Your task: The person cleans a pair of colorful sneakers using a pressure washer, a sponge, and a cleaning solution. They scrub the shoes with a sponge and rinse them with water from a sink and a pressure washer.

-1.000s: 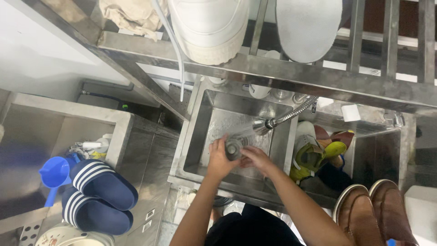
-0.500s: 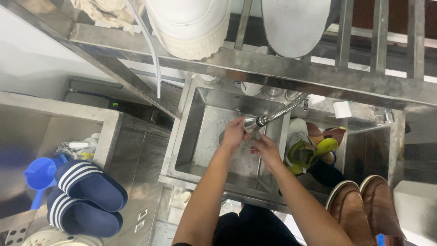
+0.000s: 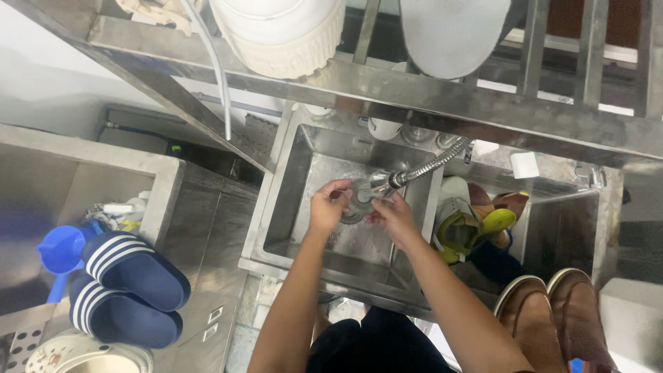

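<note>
Both my hands reach into a small steel sink (image 3: 290,186). My left hand (image 3: 326,204) curls around a small round clear glass object (image 3: 356,204) held over the basin. My right hand (image 3: 391,217) touches the same object from the right side. Just above them hangs the nozzle of a flexible metal spray hose (image 3: 421,170), pointing at the object. What exactly the object is stays unclear, since my fingers cover much of it.
A pair of navy striped slides (image 3: 128,287) and a blue scoop (image 3: 59,252) lie on the left counter. Green-and-brown shoes (image 3: 476,221) fill the right basin, brown shoes (image 3: 559,318) sit below. A steel rack (image 3: 428,90) carrying white shoes (image 3: 283,31) overhangs the sink.
My hands have moved up and further into the sink, closer to the hose nozzle, still on the object. The view has shifted slightly.
</note>
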